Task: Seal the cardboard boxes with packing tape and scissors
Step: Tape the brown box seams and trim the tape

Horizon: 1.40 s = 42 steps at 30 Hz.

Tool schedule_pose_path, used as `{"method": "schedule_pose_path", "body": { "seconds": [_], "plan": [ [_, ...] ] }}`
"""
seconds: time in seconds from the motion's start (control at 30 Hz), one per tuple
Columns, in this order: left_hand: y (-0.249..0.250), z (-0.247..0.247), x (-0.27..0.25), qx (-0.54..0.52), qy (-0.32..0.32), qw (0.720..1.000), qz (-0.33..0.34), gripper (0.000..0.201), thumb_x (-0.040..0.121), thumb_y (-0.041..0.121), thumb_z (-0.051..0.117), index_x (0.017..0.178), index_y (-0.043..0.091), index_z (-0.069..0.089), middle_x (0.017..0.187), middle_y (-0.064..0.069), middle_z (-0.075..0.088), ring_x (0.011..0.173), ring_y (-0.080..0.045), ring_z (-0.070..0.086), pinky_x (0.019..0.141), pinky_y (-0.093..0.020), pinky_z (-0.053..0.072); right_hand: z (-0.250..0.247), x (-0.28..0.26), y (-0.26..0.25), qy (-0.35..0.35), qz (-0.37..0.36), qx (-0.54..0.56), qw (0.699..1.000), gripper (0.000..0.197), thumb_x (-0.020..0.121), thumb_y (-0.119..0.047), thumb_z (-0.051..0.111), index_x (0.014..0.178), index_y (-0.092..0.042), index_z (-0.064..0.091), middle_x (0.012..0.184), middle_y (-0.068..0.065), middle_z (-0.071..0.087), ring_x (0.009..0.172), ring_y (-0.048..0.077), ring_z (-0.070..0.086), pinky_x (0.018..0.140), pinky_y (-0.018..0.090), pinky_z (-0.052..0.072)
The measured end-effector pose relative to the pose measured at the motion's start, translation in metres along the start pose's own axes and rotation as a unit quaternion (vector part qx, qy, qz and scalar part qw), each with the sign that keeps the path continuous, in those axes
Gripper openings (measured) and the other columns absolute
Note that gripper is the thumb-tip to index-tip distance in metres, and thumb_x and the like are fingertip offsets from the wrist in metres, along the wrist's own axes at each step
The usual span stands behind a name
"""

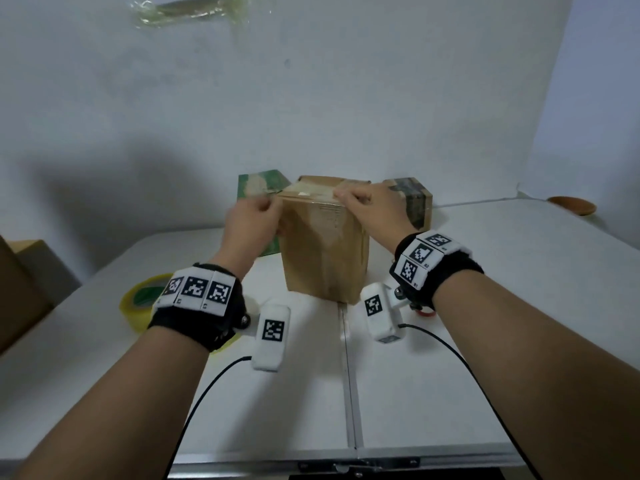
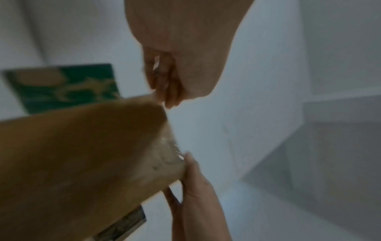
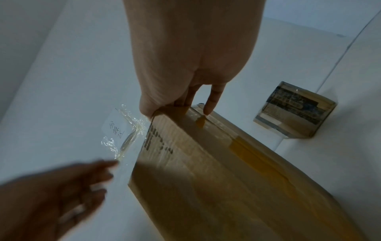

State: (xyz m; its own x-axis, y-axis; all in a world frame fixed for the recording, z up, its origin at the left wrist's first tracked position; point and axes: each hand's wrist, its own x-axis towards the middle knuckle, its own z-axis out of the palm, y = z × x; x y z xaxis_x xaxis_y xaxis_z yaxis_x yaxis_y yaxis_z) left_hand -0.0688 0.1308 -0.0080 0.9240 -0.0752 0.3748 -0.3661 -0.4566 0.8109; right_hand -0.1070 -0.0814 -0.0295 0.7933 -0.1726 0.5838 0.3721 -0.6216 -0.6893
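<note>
A tall brown cardboard box [image 1: 325, 251] stands upright in the middle of the white table [image 1: 485, 306]. Clear tape covers its top. My left hand [image 1: 268, 205] is at the box's top left corner, with thumb and curled fingers pinching the end of a clear tape strip [image 2: 173, 141]. My right hand [image 1: 341, 195] rests on the top right edge, its straight fingers [image 3: 207, 106] pressing the tape onto the box [image 3: 216, 171]. In the left wrist view the strip runs along the box [image 2: 82, 154] edge from my left hand [image 2: 167, 99] to the right one. A yellow tape roll [image 1: 138, 299] lies under my left wrist.
A green-printed box [image 1: 263, 185] stands behind on the left, a taped printed box [image 1: 414, 199] behind on the right. Another brown box [image 1: 20, 289] is at the left edge. A brown dish [image 1: 571, 204] sits far right. Crumpled tape [image 1: 180, 8] sticks to the wall.
</note>
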Motion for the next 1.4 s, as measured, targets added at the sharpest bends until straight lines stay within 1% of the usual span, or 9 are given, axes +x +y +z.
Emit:
{"method": "schedule_pose_path", "body": {
  "seconds": [0.1, 0.27, 0.37, 0.43, 0.57, 0.77, 1.03, 1.23, 1.4],
  "plan": [
    [0.04, 0.011, -0.005, 0.075, 0.045, 0.982, 0.168, 0.023, 0.098, 0.032, 0.048, 0.103, 0.024, 0.07, 0.096, 0.013, 0.069, 0.085, -0.004, 0.061, 0.076, -0.015, 0.046, -0.003, -0.001, -0.003, 0.002, -0.008, -0.021, 1.0, 0.03, 0.097, -0.033, 0.055, 0.09, -0.011, 0.075, 0.087, -0.015, 0.072, 0.075, -0.006, 0.061, 0.07, 0.012, 0.042],
    [0.029, 0.043, -0.012, 0.238, -0.083, 0.923, 0.289, 0.041, 0.103, 0.041, 0.034, 0.126, 0.022, 0.063, 0.123, 0.004, 0.066, 0.116, -0.014, 0.058, 0.107, -0.04, 0.034, -0.012, -0.004, -0.009, -0.041, -0.024, -0.091, 0.995, 0.037, 0.103, -0.033, 0.039, 0.105, -0.018, 0.073, 0.1, -0.007, 0.071, 0.094, 0.013, 0.061, 0.081, 0.029, 0.045],
    [0.03, 0.039, -0.006, 0.193, -0.06, 0.935, 0.29, 0.042, 0.1, 0.046, 0.039, 0.11, 0.021, 0.071, 0.094, 0.006, 0.071, 0.08, -0.011, 0.061, 0.075, -0.022, 0.043, -0.03, -0.003, -0.022, -0.061, -0.012, -0.114, 0.992, 0.034, 0.103, -0.033, 0.043, 0.108, -0.02, 0.074, 0.085, -0.01, 0.068, 0.072, 0.0, 0.057, 0.068, 0.022, 0.039],
    [0.034, 0.038, -0.004, 0.196, -0.065, 0.937, 0.282, 0.042, 0.099, 0.047, 0.042, 0.111, 0.02, 0.071, 0.094, 0.003, 0.072, 0.069, -0.003, 0.053, 0.063, -0.015, 0.037, -0.044, 0.003, -0.028, -0.015, 0.003, -0.103, 0.995, 0.031, 0.102, -0.032, 0.045, 0.121, -0.024, 0.068, 0.11, -0.005, 0.069, 0.096, 0.003, 0.061, 0.08, 0.018, 0.04],
    [0.031, 0.037, -0.001, 0.19, -0.065, 0.943, 0.266, 0.04, 0.099, 0.046, 0.044, 0.111, 0.021, 0.072, 0.092, 0.002, 0.074, 0.064, 0.001, 0.051, 0.102, -0.031, 0.04, -0.042, 0.019, -0.015, -0.018, 0.14, 0.001, 0.99, 0.049, 0.102, -0.041, 0.042, 0.146, -0.019, 0.04, 0.15, -0.001, 0.043, 0.137, 0.016, 0.04, 0.103, 0.023, 0.028],
    [0.024, 0.035, -0.001, 0.187, -0.064, 0.949, 0.247, 0.037, 0.099, 0.046, 0.044, 0.115, 0.024, 0.07, 0.095, 0.009, 0.074, 0.09, -0.01, 0.065, 0.113, -0.023, 0.018, -0.015, 0.002, 0.016, -0.031, 0.244, 0.078, 0.966, 0.068, 0.098, -0.063, 0.024, 0.137, -0.015, 0.052, 0.131, 0.0, 0.053, 0.125, 0.021, 0.049, 0.112, 0.044, 0.036],
    [0.022, 0.039, -0.003, 0.245, -0.065, 0.938, 0.235, 0.039, 0.1, 0.051, 0.032, 0.117, 0.036, 0.064, 0.125, 0.017, 0.062, 0.125, -0.006, 0.049, 0.118, -0.052, -0.007, -0.025, -0.01, 0.016, -0.066, 0.318, -0.027, 0.945, 0.087, 0.096, -0.067, 0.013, 0.098, 0.0, 0.067, 0.101, 0.018, 0.07, 0.091, 0.029, 0.068, 0.092, 0.044, 0.053],
    [0.004, 0.032, 0.01, -0.001, -0.075, 0.996, -0.039, 0.086, 0.068, 0.072, 0.054, 0.143, 0.038, 0.029, 0.152, -0.001, 0.029, 0.132, -0.029, 0.039, 0.102, -0.057, 0.042, -0.029, -0.01, 0.002, -0.04, 0.297, 0.06, 0.952, 0.08, 0.095, -0.069, 0.019, 0.12, -0.008, 0.063, 0.118, 0.012, 0.065, 0.106, 0.027, 0.062, 0.097, 0.047, 0.051],
    [0.007, 0.012, 0.001, -0.203, -0.245, 0.913, -0.257, 0.091, 0.063, 0.08, 0.063, 0.133, 0.023, 0.05, 0.132, -0.01, 0.054, 0.118, -0.041, 0.052, 0.078, -0.065, 0.052, -0.033, -0.004, -0.019, -0.114, 0.299, 0.139, 0.937, 0.065, 0.095, -0.063, 0.039, 0.127, -0.009, 0.055, 0.125, 0.007, 0.059, 0.105, 0.022, 0.062, 0.079, 0.038, 0.061]
  ]
}}
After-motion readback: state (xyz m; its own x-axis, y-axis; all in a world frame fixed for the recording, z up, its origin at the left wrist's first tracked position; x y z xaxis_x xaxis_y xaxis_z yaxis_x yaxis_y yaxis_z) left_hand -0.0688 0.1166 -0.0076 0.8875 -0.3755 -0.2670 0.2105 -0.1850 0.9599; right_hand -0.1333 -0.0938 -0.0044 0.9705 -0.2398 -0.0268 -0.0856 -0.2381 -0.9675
